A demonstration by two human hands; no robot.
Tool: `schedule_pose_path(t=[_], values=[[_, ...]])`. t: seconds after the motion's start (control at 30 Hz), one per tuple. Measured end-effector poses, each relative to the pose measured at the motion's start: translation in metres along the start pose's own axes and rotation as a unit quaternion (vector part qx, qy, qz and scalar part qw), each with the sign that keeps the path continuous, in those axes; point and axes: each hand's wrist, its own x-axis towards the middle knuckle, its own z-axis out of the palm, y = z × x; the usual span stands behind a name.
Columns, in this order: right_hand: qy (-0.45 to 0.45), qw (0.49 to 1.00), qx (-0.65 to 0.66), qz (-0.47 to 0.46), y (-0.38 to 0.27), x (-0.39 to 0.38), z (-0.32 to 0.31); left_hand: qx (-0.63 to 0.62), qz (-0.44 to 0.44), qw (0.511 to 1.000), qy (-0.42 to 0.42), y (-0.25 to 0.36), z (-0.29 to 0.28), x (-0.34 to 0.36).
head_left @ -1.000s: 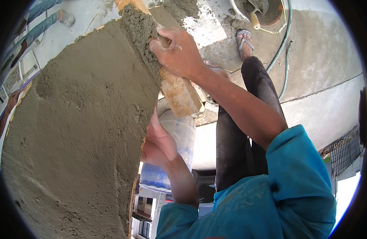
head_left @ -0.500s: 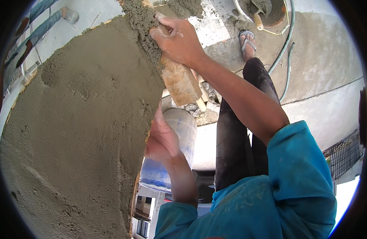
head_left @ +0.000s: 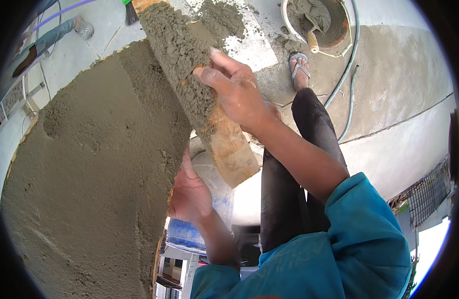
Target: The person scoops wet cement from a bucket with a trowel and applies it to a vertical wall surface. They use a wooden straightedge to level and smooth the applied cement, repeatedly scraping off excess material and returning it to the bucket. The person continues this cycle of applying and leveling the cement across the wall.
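The shirt is teal, with faint, worn print across the chest and wide, creased short sleeves. The close-fitting trousers are black, scuffed with pale, dusty patches. The thong sandal is grey.

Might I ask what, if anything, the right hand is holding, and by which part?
The right hand holds a wooden board about midway along one long edge.
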Motion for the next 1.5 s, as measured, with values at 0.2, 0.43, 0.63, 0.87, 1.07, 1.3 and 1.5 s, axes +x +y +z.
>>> schedule_pose_path(t=[0.2, 0.43, 0.63, 0.87, 1.07, 1.3, 1.5], values=[[0.076, 0.943, 0.230, 0.227, 0.191, 0.157, -0.132, 0.135, -0.017, 0.990, 0.031, -0.016, -0.009, 0.002], [0.047, 0.991, -0.032, 0.117, 0.120, 0.048, -0.073, 0.048, 0.025, 0.995, 0.086, -0.008, 0.018, -0.026], [0.126, 0.968, -0.212, -0.038, 0.100, 0.124, -0.015, 0.159, 0.053, 0.984, 0.063, 0.016, 0.059, -0.039], [0.097, 0.961, -0.233, -0.108, 0.030, 0.036, 0.024, 0.208, 0.052, 0.975, 0.053, 0.028, 0.069, -0.035], [0.073, 0.974, -0.186, -0.106, -0.037, -0.050, 0.045, 0.311, 0.044, 0.948, 0.059, 0.026, 0.070, -0.038], [0.103, 0.971, -0.201, -0.081, -0.036, 0.029, 0.037, 0.185, 0.040, 0.981, 0.036, 0.048, 0.086, -0.058], [0.090, 0.962, -0.215, -0.140, -0.059, -0.044, 0.054, 0.179, 0.023, 0.984, 0.007, 0.051, 0.085, -0.058]])
